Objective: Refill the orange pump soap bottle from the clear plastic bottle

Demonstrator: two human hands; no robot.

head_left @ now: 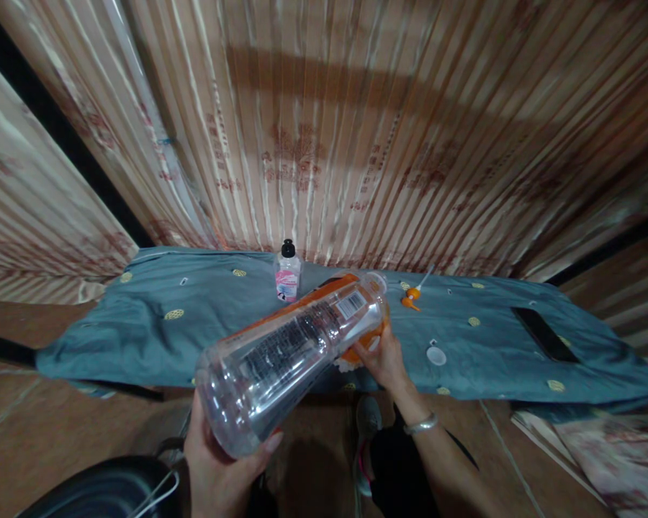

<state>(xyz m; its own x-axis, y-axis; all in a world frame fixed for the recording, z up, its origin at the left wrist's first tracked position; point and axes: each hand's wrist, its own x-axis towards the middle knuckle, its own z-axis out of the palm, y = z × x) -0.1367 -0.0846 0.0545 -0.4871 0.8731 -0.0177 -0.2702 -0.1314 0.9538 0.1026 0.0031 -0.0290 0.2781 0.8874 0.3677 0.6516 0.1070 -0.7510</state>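
My left hand (221,446) is wrapped round the base of a large clear plastic bottle (297,352). The bottle is tilted, its uncapped neck to the right and away from me, and a barcode label shows on its side. My right hand (383,360) is closed round an orange container (368,337) below the bottle's neck; most of this container is hidden behind the bottle. Whether the two touch, I cannot tell. An orange pump top (412,295) with a pale tube lies to the right on the cloth. Behind the bottle stands a small clear bottle (288,277) with a black cap and pink label.
A blue-green cloth (497,345) covers the narrow table. On its right side lie a round white cap (436,355) and a black phone (544,334). A patterned curtain (313,144) hangs behind. At lower left is a black round seat (108,489).
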